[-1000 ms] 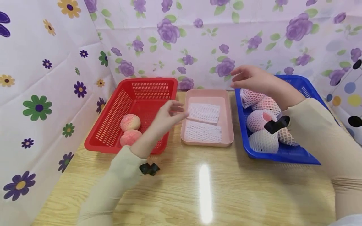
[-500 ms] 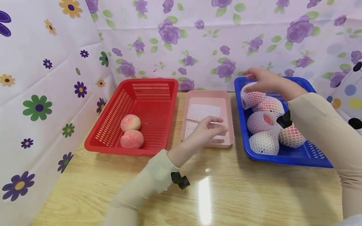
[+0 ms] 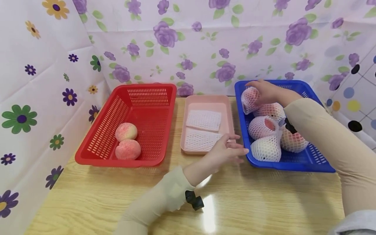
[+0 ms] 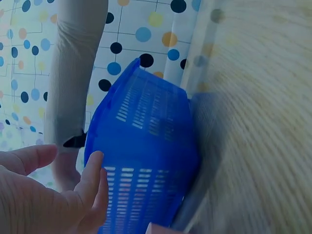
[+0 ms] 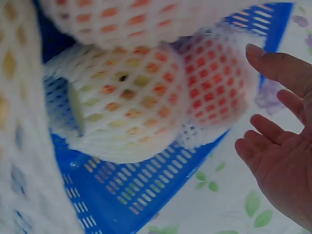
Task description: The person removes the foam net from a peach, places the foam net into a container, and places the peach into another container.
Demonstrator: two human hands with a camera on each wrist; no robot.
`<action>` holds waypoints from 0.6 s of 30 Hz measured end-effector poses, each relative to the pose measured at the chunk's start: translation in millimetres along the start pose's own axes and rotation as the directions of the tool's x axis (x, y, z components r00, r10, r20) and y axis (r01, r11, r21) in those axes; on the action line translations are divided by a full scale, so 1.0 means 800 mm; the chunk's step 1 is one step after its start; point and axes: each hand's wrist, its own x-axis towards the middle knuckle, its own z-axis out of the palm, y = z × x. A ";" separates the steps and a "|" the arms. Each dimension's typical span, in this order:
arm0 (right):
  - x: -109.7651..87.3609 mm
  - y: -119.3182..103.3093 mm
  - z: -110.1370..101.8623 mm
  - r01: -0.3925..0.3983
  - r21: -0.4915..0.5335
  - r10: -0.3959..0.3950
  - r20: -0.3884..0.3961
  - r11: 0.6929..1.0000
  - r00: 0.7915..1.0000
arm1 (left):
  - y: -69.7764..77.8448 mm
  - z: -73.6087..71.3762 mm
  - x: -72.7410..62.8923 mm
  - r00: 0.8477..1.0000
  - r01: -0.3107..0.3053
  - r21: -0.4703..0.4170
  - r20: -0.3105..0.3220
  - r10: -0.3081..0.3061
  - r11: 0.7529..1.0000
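Observation:
My right hand [image 3: 265, 93] reaches over the back left of the blue basket [image 3: 293, 167], beside a pink-red peach in a white foam net [image 3: 249, 99]. In the right wrist view its fingers are spread, with the thumb tip close to that netted peach [image 5: 217, 83]. My left hand [image 3: 224, 151] is held out with loose fingers at the basket's front left corner, holding nothing. From the left wrist, the fingertips overlap the basket's wall [image 4: 146, 151]. Several more netted fruits fill the basket, among them a pale one [image 3: 265, 149] at the front.
A pink tray [image 3: 208, 101] with two flat white foam nets [image 3: 202, 140] stands between the baskets. At left is a red basket [image 3: 123, 163] with two bare peaches [image 3: 128, 149]. Flowered cloth [image 3: 199, 49] hangs behind the wooden table [image 3: 252, 202].
My left hand has moved right, from beside the red basket across the tray to the blue basket's corner. My right hand has come down toward the back left netted peach.

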 end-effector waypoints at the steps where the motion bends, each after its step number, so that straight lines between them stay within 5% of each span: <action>1: 0.002 0.002 0.002 -0.007 -0.006 0.007 0.004 1.000 1.000 | -0.003 0.002 0.001 1.000 0.008 -0.009 0.002 -0.008 1.000; 11: 0.011 0.024 0.015 -0.076 -0.082 0.080 0.049 0.994 0.996 | -0.014 0.019 0.005 0.998 0.061 -0.061 0.002 -0.061 0.996; 18: 0.019 0.031 0.022 -0.022 -0.141 0.027 0.032 0.990 0.999 | -0.017 0.016 0.008 0.999 0.043 -0.077 0.025 -0.041 0.996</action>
